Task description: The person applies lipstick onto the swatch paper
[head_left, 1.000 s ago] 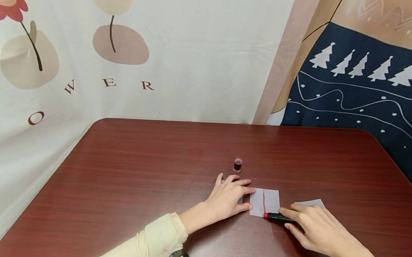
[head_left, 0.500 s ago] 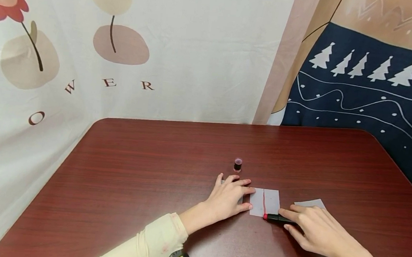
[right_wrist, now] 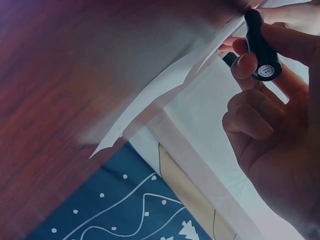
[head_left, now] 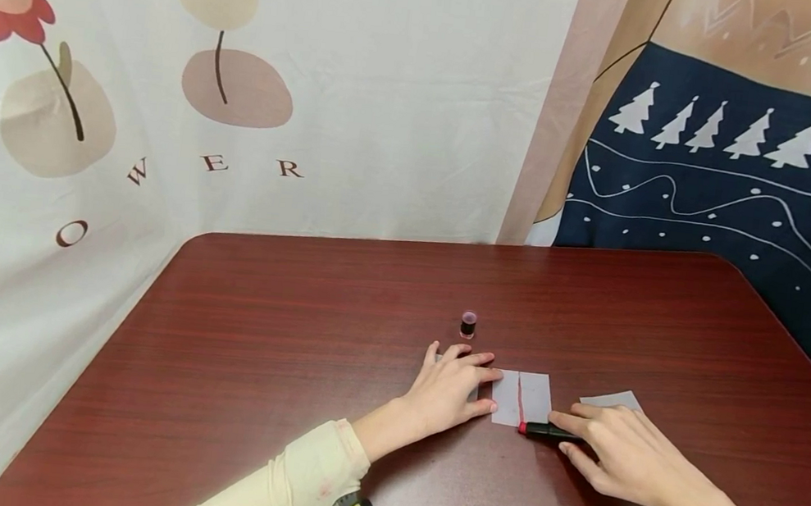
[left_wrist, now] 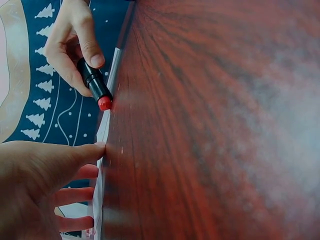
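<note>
My right hand (head_left: 614, 452) pinches a black lipstick (head_left: 551, 432) between thumb and fingers. Its red tip (left_wrist: 104, 103) points left, right at the near edge of a small white paper square (head_left: 535, 394). A red line (head_left: 520, 393) runs down this square from its far edge to the tip. With fingers spread, my left hand (head_left: 439, 384) rests on the paper's left side, thumb and index finger at its edge. Another piece of paper lies partly hidden beneath that hand. A round white label (right_wrist: 266, 71) shows on the lipstick's base in the right wrist view.
Beyond my left hand, a small dark cap (head_left: 468, 325) with a pinkish top stands on the reddish-brown table (head_left: 297, 299). Another white paper (head_left: 613, 399) lies partly behind my right hand. Printed cloths (head_left: 391, 103) hang along the table's far side.
The lipstick's tip has slid very slightly toward the near edge of the paper, at the lower end of the red line. My left hand has stayed in place.
</note>
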The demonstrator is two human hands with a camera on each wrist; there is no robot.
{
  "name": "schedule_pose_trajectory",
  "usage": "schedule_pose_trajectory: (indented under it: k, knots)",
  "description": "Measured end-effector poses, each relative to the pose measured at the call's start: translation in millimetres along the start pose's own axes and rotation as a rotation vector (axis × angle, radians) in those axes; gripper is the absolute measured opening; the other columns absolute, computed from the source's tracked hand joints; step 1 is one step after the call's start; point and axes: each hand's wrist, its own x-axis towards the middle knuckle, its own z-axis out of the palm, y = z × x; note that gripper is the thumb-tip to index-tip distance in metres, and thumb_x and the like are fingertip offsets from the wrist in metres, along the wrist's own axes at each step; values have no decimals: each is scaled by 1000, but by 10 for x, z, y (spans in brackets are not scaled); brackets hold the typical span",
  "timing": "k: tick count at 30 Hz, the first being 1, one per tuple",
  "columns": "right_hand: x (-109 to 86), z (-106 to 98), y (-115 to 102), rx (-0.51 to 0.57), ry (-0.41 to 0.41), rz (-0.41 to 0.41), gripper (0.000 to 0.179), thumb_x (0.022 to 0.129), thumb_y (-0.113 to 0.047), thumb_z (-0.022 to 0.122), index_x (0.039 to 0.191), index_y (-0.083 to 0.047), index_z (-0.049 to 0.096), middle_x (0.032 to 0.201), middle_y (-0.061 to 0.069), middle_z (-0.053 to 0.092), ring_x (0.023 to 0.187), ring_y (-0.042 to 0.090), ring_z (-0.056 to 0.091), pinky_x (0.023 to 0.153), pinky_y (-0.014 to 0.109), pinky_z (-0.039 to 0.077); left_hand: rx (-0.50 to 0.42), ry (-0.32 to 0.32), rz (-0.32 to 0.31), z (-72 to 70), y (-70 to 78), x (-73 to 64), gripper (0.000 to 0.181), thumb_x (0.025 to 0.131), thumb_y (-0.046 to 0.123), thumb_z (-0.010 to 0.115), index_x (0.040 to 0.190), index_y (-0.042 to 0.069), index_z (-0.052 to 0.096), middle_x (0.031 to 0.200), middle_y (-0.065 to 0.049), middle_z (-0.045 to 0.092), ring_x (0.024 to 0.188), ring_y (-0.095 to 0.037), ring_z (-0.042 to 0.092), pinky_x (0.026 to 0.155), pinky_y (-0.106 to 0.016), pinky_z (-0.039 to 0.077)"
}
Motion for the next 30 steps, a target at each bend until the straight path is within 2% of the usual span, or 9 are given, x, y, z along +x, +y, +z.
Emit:
schedule_pose_trajectory:
  k: [4,9,11,15,17,19,25,28,30]
  knots:
    - [1,-6,-5,30,-10,3,25,77,-17,71,100,-9,72,85,-1,63,55,0,49,45,21,39,1,2,0,-6,3,-5,42,83,43,66,122,27,64,134,5,51,125,-24,39,97,-60,24]
    - [17,0,-12,61,49,-43,23,76,-15,72,99,-10,71,89,-3,65,63,2,56,52,24,46,-1,3,-1,-5,4,-13,42,84,44,66,122,27,63,135,5,50,126,-24,39,97,-61,24]
    - [31,-8,-9,96,90,-63,23,76,-14,72,99,-11,70,87,-8,62,62,-1,53,53,19,44,0,4,-2,-2,5,-14,42,84,44,65,122,27,64,135,5,50,126,-24,39,97,-61,24]
    - [65,-48,7,126,145,-61,25,76,-12,72,101,-13,67,83,-15,55,55,-9,36,49,12,31,8,11,-2,1,7,-13,42,83,44,66,121,27,64,134,5,51,125,-24,40,97,-61,24]
    - [60,-78,24,97,154,-37,26,75,-13,73,101,-13,67,83,-14,55,54,-9,33,48,13,30,10,9,-1,-2,18,-8,42,83,44,66,122,27,64,134,5,51,125,-24,40,97,-61,24]
    - [46,-107,46,73,148,-4,28,75,-15,73,102,-12,68,87,-10,59,54,-9,35,49,16,35,12,10,1,-3,22,-10,42,83,44,66,122,27,64,134,5,51,125,-24,40,97,-61,24]
    - [-29,-208,103,80,103,111,31,82,-17,70,112,-12,66,102,3,62,55,-7,43,53,23,44,14,2,0,-10,25,-6,42,84,43,66,122,27,64,134,5,51,125,-25,40,97,-61,24]
    - [-71,-257,135,95,86,167,32,85,-17,68,115,-11,64,109,10,62,67,6,60,59,31,50,17,-1,0,-8,29,0,42,84,43,66,122,27,64,134,4,51,125,-25,40,97,-61,23]
    - [-99,-285,155,109,72,207,32,86,-18,67,117,-11,63,112,13,61,81,18,63,63,37,51,19,0,-2,-8,30,4,41,84,43,66,121,27,64,134,4,51,124,-26,41,97,-61,24]
